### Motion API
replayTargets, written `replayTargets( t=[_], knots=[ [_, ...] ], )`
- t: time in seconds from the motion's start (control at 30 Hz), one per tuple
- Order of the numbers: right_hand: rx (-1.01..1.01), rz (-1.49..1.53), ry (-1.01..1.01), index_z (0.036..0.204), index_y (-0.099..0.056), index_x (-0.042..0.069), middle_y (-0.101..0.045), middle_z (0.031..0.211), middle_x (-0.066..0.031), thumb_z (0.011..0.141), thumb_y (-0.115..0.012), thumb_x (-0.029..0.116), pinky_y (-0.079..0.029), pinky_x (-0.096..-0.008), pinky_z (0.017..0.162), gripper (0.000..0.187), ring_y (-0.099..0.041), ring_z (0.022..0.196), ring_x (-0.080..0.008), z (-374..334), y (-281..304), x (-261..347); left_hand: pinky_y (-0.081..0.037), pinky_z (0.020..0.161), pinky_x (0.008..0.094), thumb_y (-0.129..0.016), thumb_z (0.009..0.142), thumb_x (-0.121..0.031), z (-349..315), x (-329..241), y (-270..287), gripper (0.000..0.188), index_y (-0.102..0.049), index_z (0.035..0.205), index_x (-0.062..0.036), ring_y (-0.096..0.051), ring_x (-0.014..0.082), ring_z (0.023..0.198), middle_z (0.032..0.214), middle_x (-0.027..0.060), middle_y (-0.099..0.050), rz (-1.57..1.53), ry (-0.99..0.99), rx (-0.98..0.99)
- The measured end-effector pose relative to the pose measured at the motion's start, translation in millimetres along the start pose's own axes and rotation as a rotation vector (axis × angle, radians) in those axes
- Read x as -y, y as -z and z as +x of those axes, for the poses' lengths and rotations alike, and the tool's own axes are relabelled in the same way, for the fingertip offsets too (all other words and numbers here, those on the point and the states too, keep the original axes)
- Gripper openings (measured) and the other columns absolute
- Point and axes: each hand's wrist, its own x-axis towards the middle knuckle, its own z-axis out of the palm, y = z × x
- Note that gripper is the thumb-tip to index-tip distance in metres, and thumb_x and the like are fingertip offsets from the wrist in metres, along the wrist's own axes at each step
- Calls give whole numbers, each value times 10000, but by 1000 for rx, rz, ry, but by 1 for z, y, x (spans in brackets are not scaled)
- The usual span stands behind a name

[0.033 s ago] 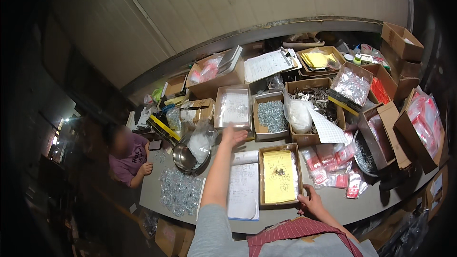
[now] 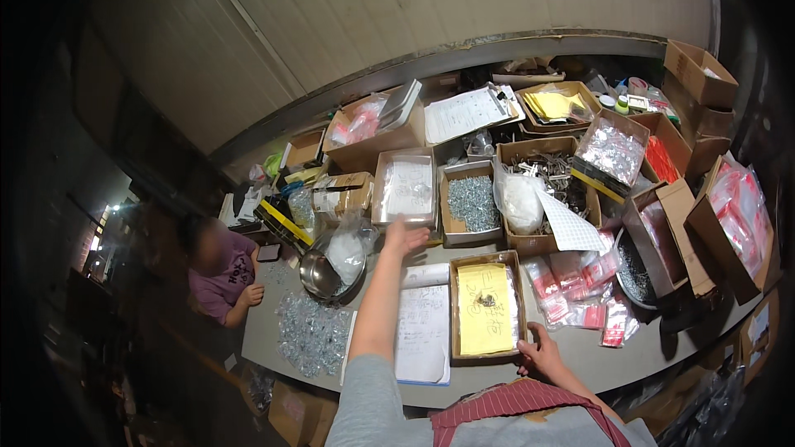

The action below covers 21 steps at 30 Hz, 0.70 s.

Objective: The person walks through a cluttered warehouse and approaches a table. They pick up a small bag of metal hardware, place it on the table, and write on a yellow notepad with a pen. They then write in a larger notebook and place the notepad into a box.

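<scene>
My left hand (image 2: 406,237) reaches over the table with its fingers stretched out and nothing in it. It is at the near edge of a cardboard box (image 2: 408,186) with a white paper sheet inside. Whether the fingertips touch that box is hard to tell. My right hand (image 2: 542,353) rests by the lower right corner of a shallow cardboard box (image 2: 455,339), thumb and fingers apart, fingertips against its side. A yellow handwritten sheet (image 2: 483,323) lies in this box. Left of it is an open notebook (image 2: 421,331) with written pages, partly behind my left forearm.
A pile of small clear packets (image 2: 310,335) and a metal bowl (image 2: 319,271) with a plastic bag lie at left, near a seated person (image 2: 224,273). Behind are boxes of metal screws (image 2: 474,203). Red-and-white zip bags (image 2: 571,290) lie at right beside more cartons (image 2: 729,223).
</scene>
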Motion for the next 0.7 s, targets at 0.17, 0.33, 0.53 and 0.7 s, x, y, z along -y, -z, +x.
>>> replayTargets(
  t=[0.17, 0.33, 0.53, 0.7],
  knots=[
    [-12, 18, 1, 1397, -350, 15, -639, 648, -128, 915, -697, 252, -532, -346, 446, 640, -649, 491, -209, 1, 1, -5, -592, 803, 464, -429, 1001, -319, 8, -3, 13, 525, -351, 1394, 19, -679, 409, 985, 1139, 344, -627, 86, 44, 61],
    [-3, -13, -3, 1371, -380, 15, -638, 631, -114, 918, -695, 252, -529, -336, 451, 601, -653, 498, -201, 3, 2, -2, -608, 743, 411, -405, 1008, -287, -2, -4, 18, 496, -406, 1351, 72, -703, 365, 949, 1124, 318, -652, 184, 3, 60],
    [7, 2, -2, 1381, -377, 11, -637, 623, -111, 921, -694, 262, -525, -330, 449, 612, -650, 495, -196, 1, 0, 3, -591, 785, 398, -414, 1001, -276, -21, -11, 17, 470, -461, 1314, 71, -691, 347, 991, 1149, 310, -651, 160, -4, 74],
    [0, -4, 2, 1390, -380, 5, -633, 623, -110, 918, -698, 269, -517, -327, 437, 627, -644, 486, -194, 0, 0, 1, -591, 763, 383, -420, 980, -285, -24, -15, 32, 493, -471, 1315, 72, -686, 329, 973, 1175, 276, -659, 91, 11, 137]
  ],
)
